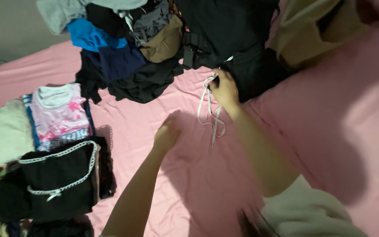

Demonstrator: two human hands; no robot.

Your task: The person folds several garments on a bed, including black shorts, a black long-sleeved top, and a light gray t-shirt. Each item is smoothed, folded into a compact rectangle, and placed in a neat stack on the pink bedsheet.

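Both hands work over the pink sheet (pixel 321 131): my right hand (pixel 224 89) is closed on the edge of a black garment (pixel 251 70) at the near side of the big unsorted heap (pixel 154 39), its white drawstrings (pixel 209 112) dangling beneath my grip. Nearer me than that heap, my left hand (pixel 166 134) hovers loose and empty over bare sheet. Left of the heap lie the folded pieces, a pink-and-white shirt (pixel 58 116) and a black lace-trimmed one (pixel 60 175), stacked flat to keep sorted clothes apart.

No packages, labels, signs or screens show anywhere in the view. The nearest thing to one is the pink and white printed design on the front of the folded white T-shirt (pixel 58 115) at the left of the frame, too blurred to make out.
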